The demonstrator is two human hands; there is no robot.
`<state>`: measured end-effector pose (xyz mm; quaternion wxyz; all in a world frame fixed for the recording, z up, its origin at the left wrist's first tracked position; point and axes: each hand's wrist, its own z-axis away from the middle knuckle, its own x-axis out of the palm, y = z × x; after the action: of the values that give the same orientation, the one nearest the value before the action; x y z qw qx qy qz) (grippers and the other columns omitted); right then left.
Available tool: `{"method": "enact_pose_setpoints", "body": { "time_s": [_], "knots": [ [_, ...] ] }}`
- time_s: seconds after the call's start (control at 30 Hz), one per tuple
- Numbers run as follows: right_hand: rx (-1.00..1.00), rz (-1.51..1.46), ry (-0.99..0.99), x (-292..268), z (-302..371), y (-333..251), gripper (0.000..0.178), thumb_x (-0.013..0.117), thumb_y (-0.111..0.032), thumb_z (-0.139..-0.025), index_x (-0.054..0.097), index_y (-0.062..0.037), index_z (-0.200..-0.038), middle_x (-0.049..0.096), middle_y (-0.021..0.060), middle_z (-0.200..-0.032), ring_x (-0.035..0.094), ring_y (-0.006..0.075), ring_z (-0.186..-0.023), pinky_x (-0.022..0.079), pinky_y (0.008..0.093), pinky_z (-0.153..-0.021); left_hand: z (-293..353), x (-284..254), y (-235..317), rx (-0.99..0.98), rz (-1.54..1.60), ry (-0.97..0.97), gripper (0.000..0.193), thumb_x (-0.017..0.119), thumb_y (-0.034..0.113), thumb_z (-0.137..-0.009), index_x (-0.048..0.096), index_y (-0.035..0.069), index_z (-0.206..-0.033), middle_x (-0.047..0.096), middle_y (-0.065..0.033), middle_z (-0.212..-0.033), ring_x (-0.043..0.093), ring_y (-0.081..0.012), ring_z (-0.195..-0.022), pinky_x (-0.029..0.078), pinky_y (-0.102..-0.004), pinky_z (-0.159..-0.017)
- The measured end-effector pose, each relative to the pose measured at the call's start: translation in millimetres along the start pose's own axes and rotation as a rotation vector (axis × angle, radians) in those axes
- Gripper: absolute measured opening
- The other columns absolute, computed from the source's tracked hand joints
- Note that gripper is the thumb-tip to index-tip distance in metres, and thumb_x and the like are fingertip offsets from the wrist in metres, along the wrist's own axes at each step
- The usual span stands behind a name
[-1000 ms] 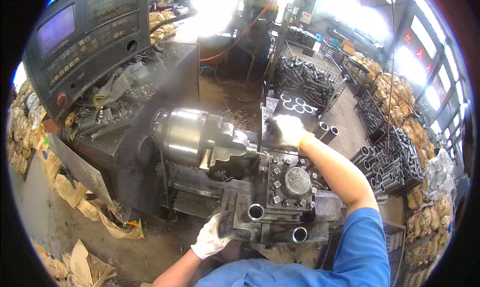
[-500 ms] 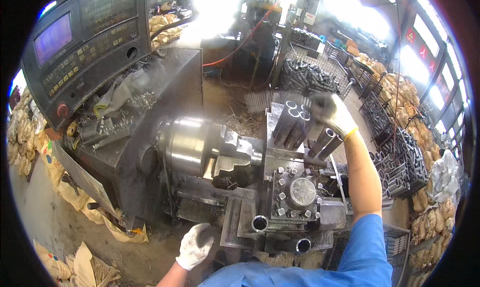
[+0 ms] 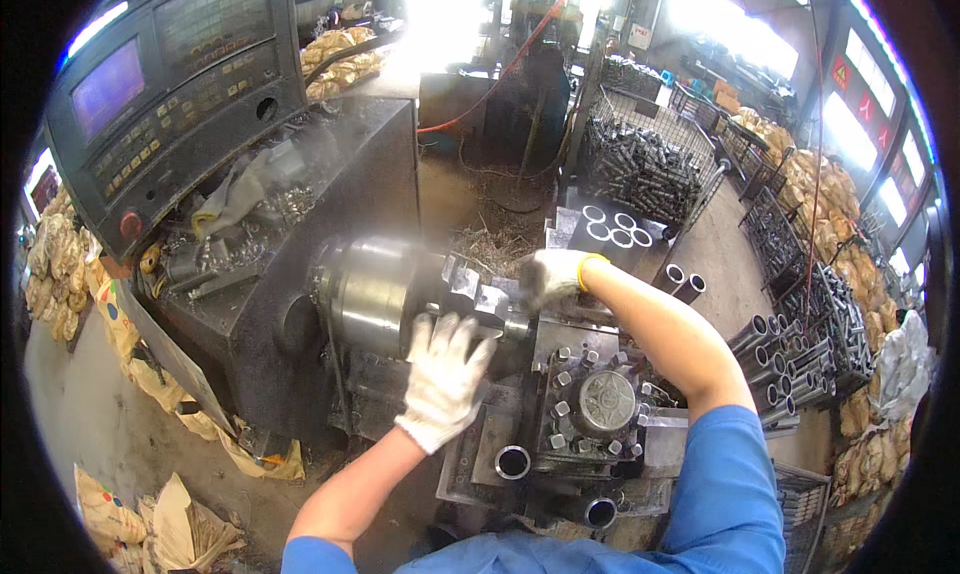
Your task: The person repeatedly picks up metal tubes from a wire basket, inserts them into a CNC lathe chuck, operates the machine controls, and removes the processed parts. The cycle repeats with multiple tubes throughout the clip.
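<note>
Fingers (image 3: 463, 342) of the left hand (image 3: 440, 384) lie slightly apart over the chuck (image 3: 375, 284); I cannot tell whether the right hand (image 3: 553, 277), beyond the tool post (image 3: 606, 401), is closed.

A smooth, shiny silver steel cylindrical lathe chuck (image 3: 375, 282) sits horizontally left of centre, its stepped metal jaws facing right; a short, bright metal workpiece (image 3: 516, 327) projects just beyond them, its far side hard to make out

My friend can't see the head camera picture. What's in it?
A white-gloved left hand is at a shiny, silver, cylindrical metal chuck; a white-gloved right hand is to its right, near open-ended dark metal tubes.
</note>
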<state>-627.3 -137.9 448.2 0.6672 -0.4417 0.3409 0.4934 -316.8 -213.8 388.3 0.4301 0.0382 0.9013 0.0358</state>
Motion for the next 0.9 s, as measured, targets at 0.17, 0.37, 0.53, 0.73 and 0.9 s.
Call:
{"method": "enact_pose_setpoints", "body": {
  "time_s": [0.17,0.37,0.53,0.73,0.9],
  "knots": [
    [0.077,-0.184,-0.219,92,-38,32,0.058,0.090,-0.040,-0.087,0.073,0.0033,-0.123,0.079,0.0155,-0.107,0.070,0.0168,-0.093,0.062,0.0379,-0.078,-40,86,-3,0.026,-0.073,-0.109,0.045,0.057,0.020,-0.098,0.066,0.008,-0.140,0.060,-0.0280,-0.151,0.052,-0.0482,-0.146,0.025,-0.0708,-0.127],
    [-0.080,-1.071,-0.469,139,-17,101,0.040,0.077,-0.013,-0.097,0.071,0.0021,-0.134,0.079,0.0116,-0.123,0.073,0.0176,-0.106,0.058,0.0373,-0.097,-47,120,-9,0.072,-0.076,-0.026,0.041,0.070,0.021,-0.090,0.071,0.015,-0.131,0.065,-0.0325,-0.141,0.057,-0.0546,-0.138,0.030,-0.0736,-0.123],
    [-0.200,-0.748,-0.359,154,35,138,0.026,0.078,-0.019,-0.095,0.072,0.0009,-0.111,0.072,0.0105,-0.098,0.065,0.0200,-0.090,0.053,0.0422,-0.083,-54,111,-2,0.059,-0.082,-0.115,0.045,0.072,0.023,-0.088,0.070,0.013,-0.132,0.059,-0.0339,-0.148,0.049,-0.0551,-0.146,0.023,-0.0726,-0.127],
    [-0.132,-0.834,-0.100,132,3,65,0.033,0.085,-0.024,-0.088,0.074,0.0022,-0.103,0.068,0.0104,-0.078,0.059,0.0134,-0.072,0.050,0.0377,-0.061,-59,109,-10,0.021,-0.185,-0.244,0.059,0.082,0.029,-0.081,0.069,0.015,-0.137,0.055,-0.0316,-0.155,0.042,-0.0521,-0.152,0.020,-0.0695,-0.130],
    [-0.391,-0.804,-0.179,164,39,141,0.040,0.082,-0.012,-0.083,0.077,-0.0074,-0.122,0.079,0.0113,-0.110,0.075,0.0248,-0.099,0.061,0.0397,-0.083,-61,102,2,-0.039,-0.066,-0.240,0.074,0.094,0.036,-0.067,0.072,0.017,-0.135,0.054,-0.0311,-0.155,0.041,-0.0510,-0.153,0.019,-0.0669,-0.131]
  ]
}}
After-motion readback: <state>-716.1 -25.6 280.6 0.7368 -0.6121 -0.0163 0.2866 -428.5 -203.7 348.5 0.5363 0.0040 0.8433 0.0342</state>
